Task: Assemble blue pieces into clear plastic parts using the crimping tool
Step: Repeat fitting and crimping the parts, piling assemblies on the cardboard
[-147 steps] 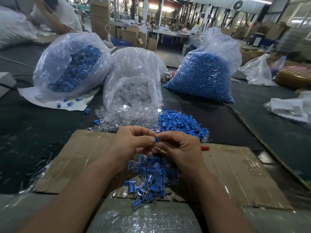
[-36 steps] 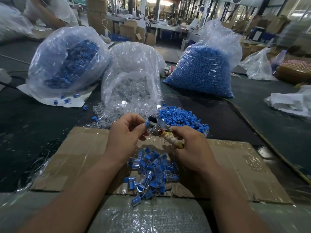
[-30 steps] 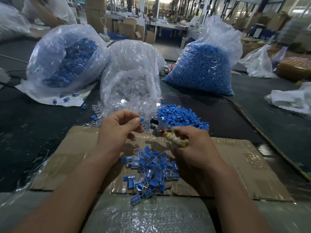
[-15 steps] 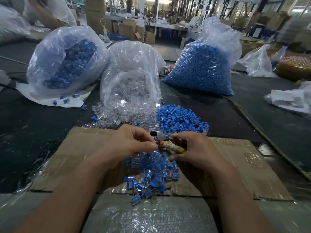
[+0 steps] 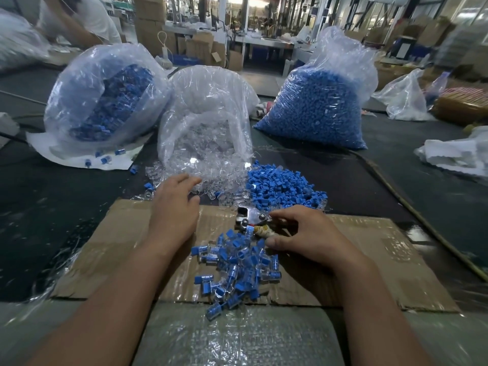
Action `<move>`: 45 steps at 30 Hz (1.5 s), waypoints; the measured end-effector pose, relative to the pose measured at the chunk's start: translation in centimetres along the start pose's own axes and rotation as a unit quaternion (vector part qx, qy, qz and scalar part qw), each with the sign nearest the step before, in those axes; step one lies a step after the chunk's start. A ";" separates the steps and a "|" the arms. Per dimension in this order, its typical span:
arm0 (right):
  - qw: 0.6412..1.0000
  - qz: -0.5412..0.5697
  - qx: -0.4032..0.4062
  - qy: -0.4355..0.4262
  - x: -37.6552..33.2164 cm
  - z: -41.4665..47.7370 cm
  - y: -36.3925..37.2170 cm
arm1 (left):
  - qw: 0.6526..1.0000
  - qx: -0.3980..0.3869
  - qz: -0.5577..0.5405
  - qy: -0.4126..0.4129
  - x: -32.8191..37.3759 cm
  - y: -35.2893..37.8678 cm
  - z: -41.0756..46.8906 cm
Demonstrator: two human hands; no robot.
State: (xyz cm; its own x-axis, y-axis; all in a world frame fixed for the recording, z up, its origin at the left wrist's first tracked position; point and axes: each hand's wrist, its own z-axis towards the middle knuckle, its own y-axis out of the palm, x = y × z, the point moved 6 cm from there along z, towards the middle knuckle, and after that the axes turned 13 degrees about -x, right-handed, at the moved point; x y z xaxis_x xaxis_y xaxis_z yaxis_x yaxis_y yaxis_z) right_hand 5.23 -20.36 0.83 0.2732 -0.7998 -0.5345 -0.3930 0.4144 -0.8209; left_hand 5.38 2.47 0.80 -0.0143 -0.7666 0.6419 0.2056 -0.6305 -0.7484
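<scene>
Left hand (image 5: 173, 211), grip wide and empty, beside the heap of clear plastic parts (image 5: 211, 178). Right hand (image 5: 310, 235) holds a silver metal crimping tool (image 5: 249, 217) in its grip.

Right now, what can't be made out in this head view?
- Crimping tool handles: head view, covered by the right hand gripping them.
- Anything between the tool's jaws: too small, glare.
- Left bag contents: veiled by crinkled plastic.
- Person at top left: cut off by the frame edge.
- Far workbenches: blurred.
</scene>
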 end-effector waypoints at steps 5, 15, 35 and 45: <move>0.999 0.041 0.030 0.004 0.1 0.0 -0.3 | 0.980 -0.134 0.143 -0.026 -1.0 2.6 1.0; 0.997 0.006 0.076 0.012 -0.2 -0.1 -1.0 | 0.981 -0.124 0.148 0.030 0.2 2.2 0.5; 0.974 0.063 0.210 0.066 2.0 -0.4 -2.8 | 0.975 -0.062 -0.201 0.074 2.8 0.8 -2.0; 0.955 0.089 0.253 0.129 3.5 0.9 -5.2 | 0.932 -0.111 -0.341 0.051 3.1 1.4 -2.2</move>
State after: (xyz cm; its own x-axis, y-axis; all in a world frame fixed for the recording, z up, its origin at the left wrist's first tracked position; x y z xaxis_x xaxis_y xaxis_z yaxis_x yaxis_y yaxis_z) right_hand 8.96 -24.91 3.04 -0.0093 -0.7503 -0.6610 0.0800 0.6583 -0.7485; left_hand 3.48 -1.03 1.39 -0.1638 -0.1798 0.9700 -0.0920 -0.9762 -0.1965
